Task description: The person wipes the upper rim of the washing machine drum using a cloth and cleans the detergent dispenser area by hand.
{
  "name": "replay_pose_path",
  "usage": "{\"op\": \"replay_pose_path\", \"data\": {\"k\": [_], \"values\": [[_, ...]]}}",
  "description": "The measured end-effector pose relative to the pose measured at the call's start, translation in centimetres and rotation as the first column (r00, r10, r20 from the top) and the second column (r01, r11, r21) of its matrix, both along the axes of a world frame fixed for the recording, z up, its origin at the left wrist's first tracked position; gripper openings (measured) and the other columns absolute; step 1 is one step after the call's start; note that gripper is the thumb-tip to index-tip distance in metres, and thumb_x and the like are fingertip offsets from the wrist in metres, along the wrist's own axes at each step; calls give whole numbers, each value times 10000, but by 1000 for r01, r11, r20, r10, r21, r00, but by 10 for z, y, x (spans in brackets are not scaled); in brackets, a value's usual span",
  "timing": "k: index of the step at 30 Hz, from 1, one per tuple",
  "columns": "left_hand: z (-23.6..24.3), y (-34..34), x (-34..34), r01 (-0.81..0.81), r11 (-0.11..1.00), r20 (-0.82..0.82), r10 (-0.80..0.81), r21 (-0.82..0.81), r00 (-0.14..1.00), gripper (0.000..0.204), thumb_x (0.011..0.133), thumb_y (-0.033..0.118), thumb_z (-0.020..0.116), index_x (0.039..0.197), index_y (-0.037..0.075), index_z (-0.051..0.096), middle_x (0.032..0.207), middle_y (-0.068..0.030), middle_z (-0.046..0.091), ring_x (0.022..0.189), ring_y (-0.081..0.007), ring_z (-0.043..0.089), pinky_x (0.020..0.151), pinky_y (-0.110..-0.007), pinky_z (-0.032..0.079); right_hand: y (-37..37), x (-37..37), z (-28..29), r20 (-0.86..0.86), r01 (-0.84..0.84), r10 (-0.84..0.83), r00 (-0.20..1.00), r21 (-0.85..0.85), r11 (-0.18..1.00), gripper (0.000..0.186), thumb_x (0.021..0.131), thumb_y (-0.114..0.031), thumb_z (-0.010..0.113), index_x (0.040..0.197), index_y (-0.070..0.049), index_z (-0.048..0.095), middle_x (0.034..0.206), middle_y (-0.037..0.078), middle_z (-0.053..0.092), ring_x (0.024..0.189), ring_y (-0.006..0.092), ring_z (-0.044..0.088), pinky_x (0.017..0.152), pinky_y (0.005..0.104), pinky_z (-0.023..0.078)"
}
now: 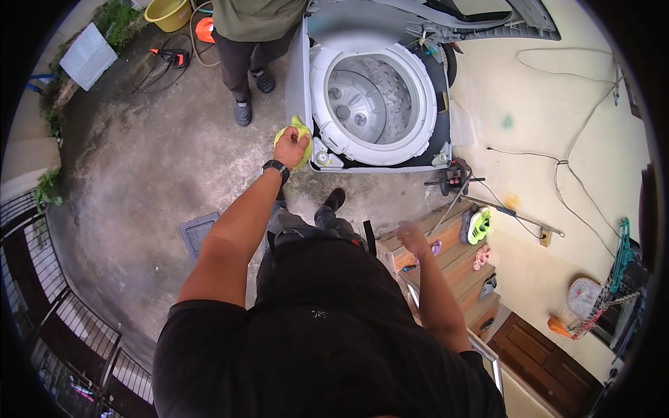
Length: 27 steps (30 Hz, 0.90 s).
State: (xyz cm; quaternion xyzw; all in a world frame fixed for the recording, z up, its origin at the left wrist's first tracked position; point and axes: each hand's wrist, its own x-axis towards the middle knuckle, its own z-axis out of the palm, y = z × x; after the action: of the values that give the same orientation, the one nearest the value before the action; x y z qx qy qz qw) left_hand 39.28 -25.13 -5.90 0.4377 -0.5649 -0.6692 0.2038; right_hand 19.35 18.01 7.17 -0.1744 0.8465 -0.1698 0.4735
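Note:
My left hand [290,148], with a dark watch on its wrist, is closed on a yellow-green cloth [304,128]. The cloth touches the near left corner of a grey top-loading washing machine [298,90]. The machine's top cover [481,28] is tipped up at the far side, so its white tub ring [322,104] and steel drum [397,87] show. To the right of my body, my right hand [413,238] hangs in the air above the wooden steps, slightly blurred. Its fingers are loosely apart, and I see nothing in them.
Another person [254,35] stands left of the machine. Wooden steps [446,240] with shoes and a metal rail lie to my right. A hose and a black-and-orange spray gun [179,58] rest on the concrete near a yellow basin [167,12]. A grey drain cover [198,233] lies left of me.

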Motion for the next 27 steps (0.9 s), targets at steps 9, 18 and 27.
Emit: {"op": "replay_pose_path", "data": {"k": [9,18,27], "values": [[15,34,7,-7,981,172,41,-194,984,289,904,226,715,943,31,505,739,-140,564,673,-289,554,666,-413,472,108,35,-9,206,398,-423,883,150,905,438,904,-124,615,1324,-27,543,994,87,719,790,183,672,655,329,541],[-5,55,30,-13,990,144,34,-140,989,260,910,212,723,937,50,522,726,-29,511,659,-147,468,612,-335,423,21,25,6,140,239,-235,962,-15,971,459,903,-106,594,1349,-17,531,1050,69,690,911,171,639,767,318,522],[-2,24,-5,-131,944,196,196,-303,961,313,919,250,682,1023,11,510,877,-210,630,804,-379,631,751,-458,498,5,28,40,192,228,-220,956,-19,974,456,928,-167,665,1346,-35,541,1096,67,667,964,179,649,817,324,534]]}}
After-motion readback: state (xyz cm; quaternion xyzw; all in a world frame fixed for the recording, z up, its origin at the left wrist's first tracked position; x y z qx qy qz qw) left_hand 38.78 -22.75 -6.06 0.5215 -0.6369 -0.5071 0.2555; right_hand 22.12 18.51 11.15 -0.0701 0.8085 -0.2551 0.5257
